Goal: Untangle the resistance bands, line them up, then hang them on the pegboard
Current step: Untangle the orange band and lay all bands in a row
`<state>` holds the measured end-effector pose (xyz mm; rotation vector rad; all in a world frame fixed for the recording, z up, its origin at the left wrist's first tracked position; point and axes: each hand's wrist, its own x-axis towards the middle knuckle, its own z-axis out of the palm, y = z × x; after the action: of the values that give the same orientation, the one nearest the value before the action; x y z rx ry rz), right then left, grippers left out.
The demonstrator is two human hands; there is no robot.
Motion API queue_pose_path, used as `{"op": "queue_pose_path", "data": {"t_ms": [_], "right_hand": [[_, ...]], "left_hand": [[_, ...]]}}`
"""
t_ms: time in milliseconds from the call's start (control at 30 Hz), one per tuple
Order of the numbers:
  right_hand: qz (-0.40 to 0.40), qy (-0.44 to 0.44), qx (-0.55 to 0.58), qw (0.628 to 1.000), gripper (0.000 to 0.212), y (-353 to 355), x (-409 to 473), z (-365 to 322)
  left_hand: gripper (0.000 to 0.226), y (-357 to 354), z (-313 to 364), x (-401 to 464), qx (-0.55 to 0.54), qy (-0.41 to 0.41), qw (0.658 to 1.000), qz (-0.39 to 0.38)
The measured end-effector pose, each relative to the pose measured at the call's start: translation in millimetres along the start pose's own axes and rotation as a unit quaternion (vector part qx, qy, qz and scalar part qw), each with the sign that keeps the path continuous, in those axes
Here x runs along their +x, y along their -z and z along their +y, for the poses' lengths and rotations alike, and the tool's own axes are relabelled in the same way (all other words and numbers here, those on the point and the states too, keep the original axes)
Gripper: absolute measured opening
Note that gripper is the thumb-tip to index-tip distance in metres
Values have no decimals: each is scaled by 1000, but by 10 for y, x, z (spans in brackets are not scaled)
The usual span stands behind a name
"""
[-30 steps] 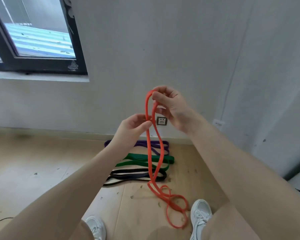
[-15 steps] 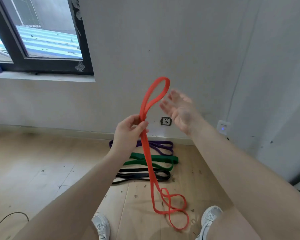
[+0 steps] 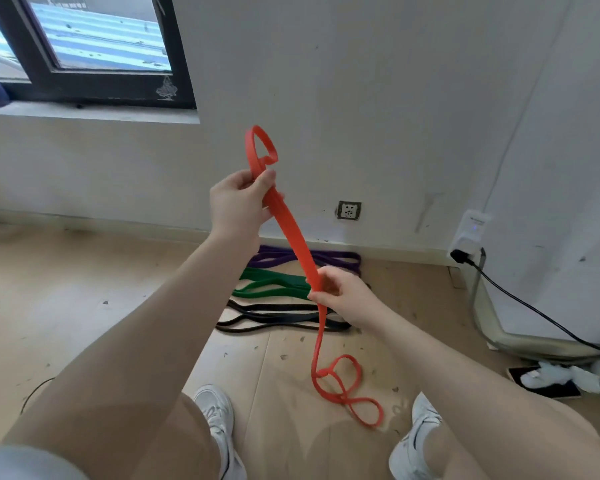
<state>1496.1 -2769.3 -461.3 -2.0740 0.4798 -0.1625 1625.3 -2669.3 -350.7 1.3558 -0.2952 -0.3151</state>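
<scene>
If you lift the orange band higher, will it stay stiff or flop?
Probably flop: the orange band sags below the right hand and curls in loops on the floor. Likely light; the left hand holds it easily.

White painted wall [image 3: 361, 81], scuffed and marked. Dark-framed window [image 3: 94, 60] at upper left above a grey sill [image 3: 90, 114]; daylight enters, corrugated roofing visible outside. Wall socket [image 3: 349, 210] low on the wall above the skirting. White plug-in adapter [image 3: 470, 233] to the right, black cable [image 3: 534, 310] trailing from it. Light wood floor [image 3: 84, 289], flecked with debris. Curved metal pipe [image 3: 520, 341] along the floor's right edge.
</scene>
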Motion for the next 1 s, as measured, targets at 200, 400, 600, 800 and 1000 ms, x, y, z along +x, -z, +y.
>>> {"op": "queue_pose_path", "data": {"t_ms": [200,400,600,800,1000], "right_hand": [[80,0,121,989,14,53,-10,-99],[78,-67,210,972,10,125,176,-362],[115,-146,317,930,11,146,357,-316],[153,-113,398,897,12,311,370,-366],[123,-123,381,908,46,209,200,-265]], "left_hand": [[26,186,-285,229,-143,141,979,40],[72,202,-884,-71,16,305,933,-191],[18,262,-1092,-459,109,196,924,-310],[15,99,-968,-431,190,52,945,-261],[18,-130,-670,-302,64,41,978,-194]]}}
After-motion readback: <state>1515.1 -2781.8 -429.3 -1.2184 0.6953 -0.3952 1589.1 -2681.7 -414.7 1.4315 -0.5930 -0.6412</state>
